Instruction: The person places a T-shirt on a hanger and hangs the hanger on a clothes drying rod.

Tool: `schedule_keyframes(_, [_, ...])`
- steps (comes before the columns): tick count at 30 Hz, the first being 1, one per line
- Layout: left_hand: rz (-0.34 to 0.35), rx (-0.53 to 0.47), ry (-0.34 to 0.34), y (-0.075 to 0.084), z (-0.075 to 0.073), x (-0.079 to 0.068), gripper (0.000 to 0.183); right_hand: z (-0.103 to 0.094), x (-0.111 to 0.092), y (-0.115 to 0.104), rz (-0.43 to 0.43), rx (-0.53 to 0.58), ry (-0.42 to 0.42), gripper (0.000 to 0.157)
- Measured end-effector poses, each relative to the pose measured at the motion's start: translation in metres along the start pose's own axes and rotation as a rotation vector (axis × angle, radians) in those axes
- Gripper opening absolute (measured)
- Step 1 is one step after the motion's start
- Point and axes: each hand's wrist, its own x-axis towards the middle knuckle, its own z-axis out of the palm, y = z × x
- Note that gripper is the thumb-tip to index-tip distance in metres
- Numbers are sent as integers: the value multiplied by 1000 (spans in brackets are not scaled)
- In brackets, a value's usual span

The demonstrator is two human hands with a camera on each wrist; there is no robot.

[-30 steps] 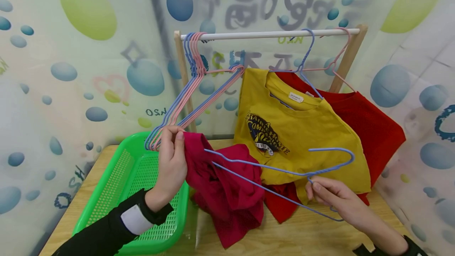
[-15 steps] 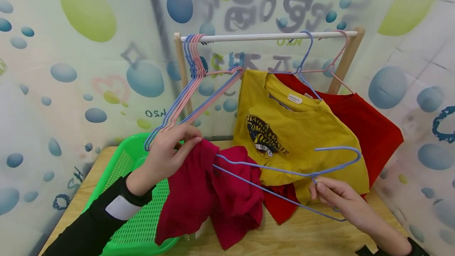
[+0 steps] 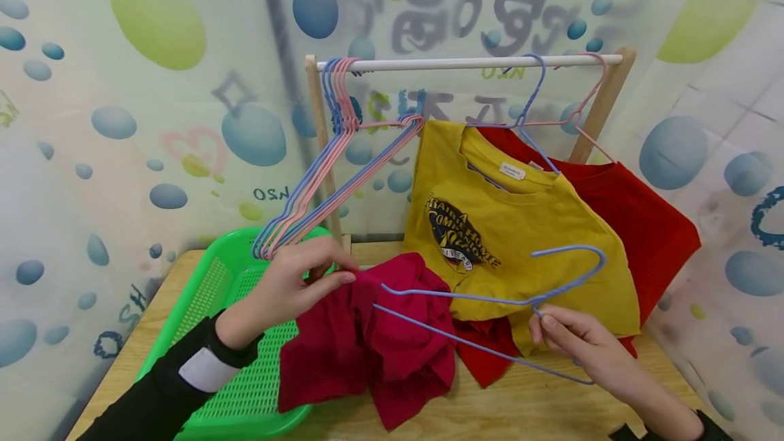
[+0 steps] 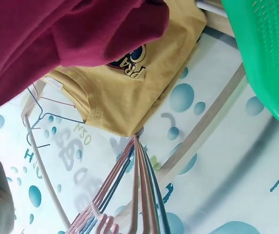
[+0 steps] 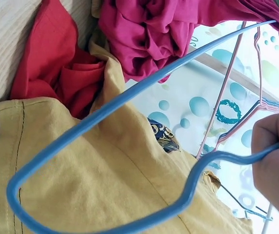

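My left hand (image 3: pixel 300 281) pinches the upper edge of a crimson garment (image 3: pixel 404 332), which hangs bunched partly over the basket's edge and the table. In my right hand (image 3: pixel 576 339) is a blue wire hanger (image 3: pixel 459 297), gripped near the base of its hook. The hanger lies sideways, its hook to the right and its left end at the crimson cloth; whether that tip sits inside the garment is hard to tell. The right wrist view shows the blue hanger (image 5: pixel 124 97) running up to the crimson cloth (image 5: pixel 149 39).
A green basket (image 3: pixel 214 271) stands on the wooden table (image 3: pixel 490 414) at left. Behind, a white-railed rack (image 3: pixel 422 64) bears several blue and pink hangers (image 3: pixel 331 162). A yellow T-shirt (image 3: pixel 520 223) and a red garment (image 3: pixel 649 237) hang on its right side.
My left hand has shifted its hold on the crimson garment, moving slightly right and down over the last half second. The cloth has spread leftward over the basket's edge. The right hand stays nearly still.
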Motion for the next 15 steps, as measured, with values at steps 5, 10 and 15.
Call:
schedule_keyframes(5, [45,3,12,3,3,-2,16,1,1,2,1,-14,7,40])
schedule_keyframes(10, [45,34,36,9,7,-4,16,3,5,0,-5,-40,19,39])
schedule_keyframes(15, [29,54,35,13,11,-5,9,5,8,0,-22,-43,11,39])
